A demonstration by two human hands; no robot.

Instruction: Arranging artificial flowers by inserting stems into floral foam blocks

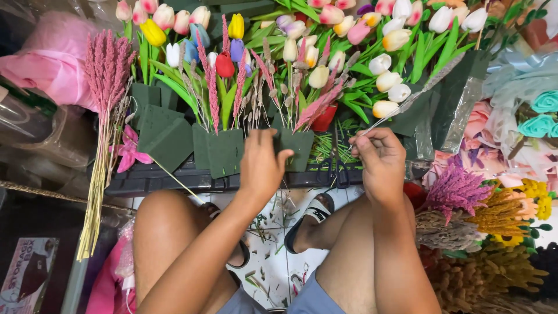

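Nearest the camera, 2 bare knees frame a white tiled floor [273,256] littered with green stem clippings, and a foot rests there in a black-and-white slide sandal [311,216].

Above the knees, the left hand [263,166] curls loosely over the top edge of a dark green floral foam block [296,152], fingers bent and thumb against its matte, spongy face. The right hand [381,163] is closed into a pinch, thumb and fingertips pressed on the thin pale stem of a grey-pink dried grass sprig [427,84], which slants up and to the right away from the hand. That sprig's lower end sits just right of the foam block, with the 2 hands near each other but apart.

More foam blocks stand in a row on a black plastic tray [157,177] that runs across in front of the knees; one block [220,152] sits just left of the left hand. Each holds smooth, waxy artificial tulips [317,75] in cream, pink, yellow, red and purple, mixed with feathery pink grass spikes [212,99].

At the far left, a tall bundle of pink dried grass [107,70] leans on straw-coloured stalks. To the right lie fluffy purple, mustard and brown dried bunches [482,215] and teal fabric roses [540,113].
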